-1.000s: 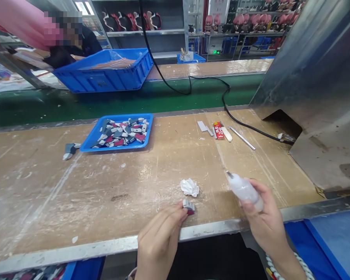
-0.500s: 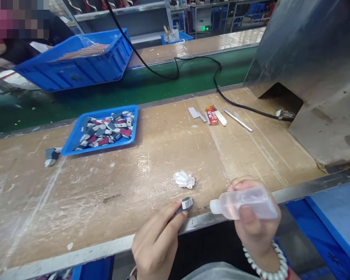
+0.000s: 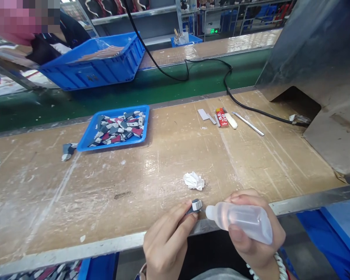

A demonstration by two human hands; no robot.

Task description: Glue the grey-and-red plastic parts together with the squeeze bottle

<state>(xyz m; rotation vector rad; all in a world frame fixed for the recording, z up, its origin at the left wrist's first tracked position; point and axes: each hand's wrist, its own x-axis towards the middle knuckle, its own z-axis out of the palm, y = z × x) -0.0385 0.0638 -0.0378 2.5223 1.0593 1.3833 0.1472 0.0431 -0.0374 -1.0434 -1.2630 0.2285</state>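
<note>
Between the thumb and fingers of my left hand (image 3: 169, 237) is a small grey and white block (image 3: 196, 205), held at the table's front edge. My right hand (image 3: 256, 225) is wrapped round a translucent squeeze bottle (image 3: 242, 219) with a white cap. The bottle lies nearly level, its thin tip pointing left at the block's pale face; whether tip and block touch, I cannot tell. Just behind the block rests a crumpled white tissue (image 3: 194, 181). A blue tray (image 3: 113, 146) holds many similar grey, white and red pieces, and a few pieces (image 3: 67, 151) sit beside its left side.
Toward the back lie a red and yellow packet (image 3: 221, 118), a white card (image 3: 203, 114) and a silver pen-like tool (image 3: 247, 123). A black cable (image 3: 256, 112) runs to a metal housing (image 3: 312, 77) on the right. Across the green belt (image 3: 163, 87), a person stands behind a large blue crate (image 3: 96, 74).
The view has shifted, so most things appear farther right. The bottle's tip has come closer to the block, and its base has dipped. Both hands keep their hold.
</note>
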